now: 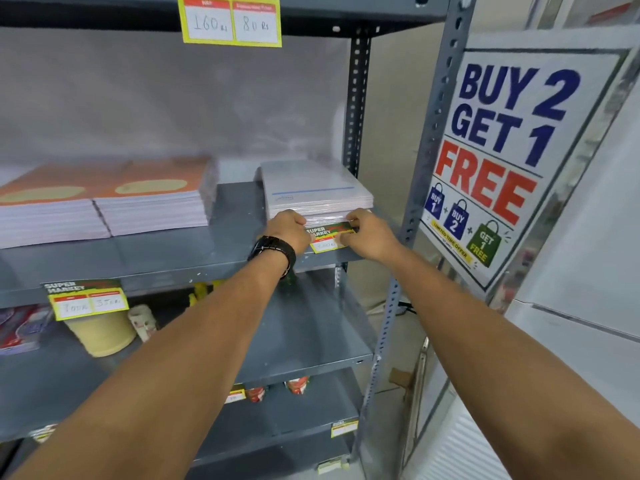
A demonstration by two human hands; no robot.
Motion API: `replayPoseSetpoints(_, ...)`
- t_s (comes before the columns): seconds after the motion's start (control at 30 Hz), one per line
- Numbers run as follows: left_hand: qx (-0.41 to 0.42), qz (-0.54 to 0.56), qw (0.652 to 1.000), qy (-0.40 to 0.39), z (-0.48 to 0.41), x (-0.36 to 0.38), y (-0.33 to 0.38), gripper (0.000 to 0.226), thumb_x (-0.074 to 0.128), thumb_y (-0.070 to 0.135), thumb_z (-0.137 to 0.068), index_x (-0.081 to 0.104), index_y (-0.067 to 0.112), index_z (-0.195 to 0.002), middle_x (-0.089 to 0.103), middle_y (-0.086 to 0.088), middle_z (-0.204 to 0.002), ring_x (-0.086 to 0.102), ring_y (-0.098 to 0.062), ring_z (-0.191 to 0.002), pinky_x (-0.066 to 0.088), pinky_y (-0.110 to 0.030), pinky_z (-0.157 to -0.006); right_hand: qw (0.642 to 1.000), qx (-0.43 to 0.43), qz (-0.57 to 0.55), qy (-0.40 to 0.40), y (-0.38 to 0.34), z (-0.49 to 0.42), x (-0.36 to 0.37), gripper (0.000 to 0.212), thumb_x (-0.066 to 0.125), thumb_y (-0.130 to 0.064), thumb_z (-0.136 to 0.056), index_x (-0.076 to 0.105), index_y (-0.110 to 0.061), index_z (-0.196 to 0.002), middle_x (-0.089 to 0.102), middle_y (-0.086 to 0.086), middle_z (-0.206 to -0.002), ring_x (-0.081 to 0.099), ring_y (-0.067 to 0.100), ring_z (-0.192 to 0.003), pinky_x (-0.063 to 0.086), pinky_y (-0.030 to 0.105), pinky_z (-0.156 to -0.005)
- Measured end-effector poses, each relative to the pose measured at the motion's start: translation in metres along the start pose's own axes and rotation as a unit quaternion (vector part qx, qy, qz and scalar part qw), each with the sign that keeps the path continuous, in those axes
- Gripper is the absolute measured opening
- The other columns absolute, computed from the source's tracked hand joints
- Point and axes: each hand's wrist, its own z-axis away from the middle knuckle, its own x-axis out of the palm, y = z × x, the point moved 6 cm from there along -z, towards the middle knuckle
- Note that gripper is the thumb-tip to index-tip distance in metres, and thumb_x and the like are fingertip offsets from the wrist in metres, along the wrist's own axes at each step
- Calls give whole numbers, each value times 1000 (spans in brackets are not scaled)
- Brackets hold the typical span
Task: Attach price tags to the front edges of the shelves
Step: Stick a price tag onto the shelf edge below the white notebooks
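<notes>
A green, red and yellow price tag (pixel 327 239) reading SUPER MARKET lies against the front edge of the grey middle shelf (pixel 194 258), at its right end. My left hand (pixel 289 227), with a black watch on the wrist, pinches the tag's left side. My right hand (pixel 369 233) pinches its right side. Both sets of fingers cover the tag's ends. Just behind the tag sits a wrapped stack of white notebooks (pixel 315 192).
Orange-covered notebook stacks (pixel 104 206) fill the shelf's left. Other tags hang on the top shelf (pixel 230 20), middle shelf left (pixel 86 299) and lower shelves (pixel 344 427). A tape roll (pixel 104 332) sits below. A BUY 2 GET 1 FREE poster (pixel 502 150) stands right of the upright.
</notes>
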Motion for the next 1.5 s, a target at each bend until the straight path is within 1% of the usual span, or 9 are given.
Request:
replayPoseSetpoints(0.1,3,37,999,-6,-1,2,1,20,79,20,-68,63,29,-75,71,1,-100,66,-21,-93,54,-32,-91,999,11,-36,6,3,-4,0,51,79,-19,-73,57,-11,-118,63,6,-115,60,24,-103,49,36,-91)
replayPoseSetpoints(0.23,23,102,994,-9,0,3,10,22,74,11,-77,64,29,-71,67,6,-80,66,-18,-86,53,-28,-85,995,20,-98,14,2,-6,-2,54,81,-11,-70,57,-12,-118,60,1,-105,59,18,-96,47,28,-82)
replayPoseSetpoints(0.33,31,139,990,-15,2,3,8,22,74,7,-76,66,27,-71,68,0,-80,70,-23,-87,58,-42,-85,993,-9,-112,17,-6,-2,-4,51,77,-5,-72,58,-12,-119,59,-1,-101,57,16,-93,44,25,-78)
replayPoseSetpoints(0.47,75,126,989,1,21,-5,10,23,73,7,-78,63,27,-75,64,3,-77,68,-24,-86,59,-43,-81,986,-45,-159,34,-10,9,-14,28,79,-3,-74,70,-13,-99,64,-7,-84,59,10,-75,50,23,-73)
replayPoseSetpoints(0.57,126,90,988,22,41,-13,11,17,75,11,-77,64,23,-81,59,7,-74,61,-16,-73,58,-32,-74,976,-62,-209,-6,-7,23,-14,19,80,-2,-76,71,-18,-81,70,0,-77,63,9,-67,54,24,-67)
replayPoseSetpoints(0.7,147,43,988,18,62,-13,5,16,76,17,-77,67,17,-90,62,7,-77,57,-4,-64,42,-4,-52,980,-77,-183,-22,0,37,-8,13,79,-9,-79,73,-19,-85,73,4,-82,64,10,-71,54,28,-68)
replayPoseSetpoints(0.93,129,14,991,19,64,-1,-9,14,78,20,-76,66,21,-83,64,8,-71,60,-7,-64,48,-17,-58,987,-65,-144,32,16,43,12,11,79,-17,-80,76,-16,-91,75,2,-84,69,20,-74,55,36,-70)
replayPoseSetpoints(1.2,137,-11,990,30,67,6,-13,10,74,19,-79,66,22,-83,68,4,-75,66,-15,-71,56,-31,-66,989,-54,-87,111,14,54,18,6,78,-20,-80,74,-18,-85,69,-9,-73,58,-3,-58,42,9,-53)
replayPoseSetpoints(1.5,149,-37,987,39,67,12,-14,8,72,23,-81,66,24,-87,72,4,-81,67,-15,-74,57,-32,-67,986,-33,-82,140,18,60,19,6,76,-23,-82,75,-19,-87,75,-5,-79,64,-1,-64,45,7,-55)
